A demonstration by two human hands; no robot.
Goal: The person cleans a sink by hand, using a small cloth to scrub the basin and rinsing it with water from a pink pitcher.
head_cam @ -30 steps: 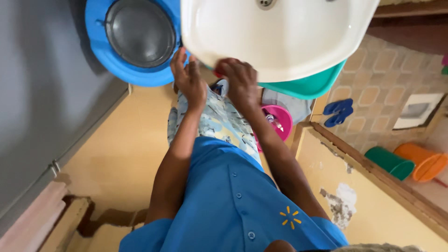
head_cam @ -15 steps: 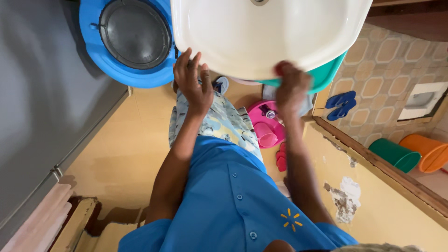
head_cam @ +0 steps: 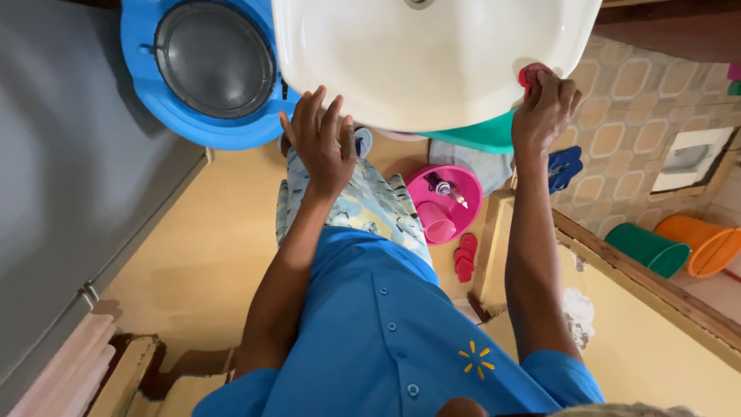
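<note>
Head view, looking straight down. White basin (head_cam: 432,62) cut off at the top edge, drain only partly in frame; teal tub (head_cam: 482,137) mostly hidden beneath the basin, only a crescent showing. Small red object (head_cam: 529,75) largely covered by the right hand (head_cam: 544,112), its kind not discernible. Feet hidden under the patterned trousers (head_cam: 363,205).

Right hand at the basin's right rim, fingers (head_cam: 567,91) curled together around the red object and pressing it against the rim. Left hand (head_cam: 320,147) at the basin's near rim, fingers (head_cam: 312,112) spread apart and extended, tips at or just under the edge; actual contact not resolvable, nothing grasped.

Blue round lid with grey centre (head_cam: 212,66) just left of the basin, touching the grey wall panel (head_cam: 69,177). Pink bowl (head_cam: 448,202) holding a pink cup and a small bottle on the floor below the basin, red sandals (head_cam: 464,257) just beside it. Low ledge (head_cam: 641,286) along the right; green bucket (head_cam: 647,249) and orange bucket (head_cam: 706,245) lying beyond it. Bare yellow floor (head_cam: 201,247) left of the legs.
</note>
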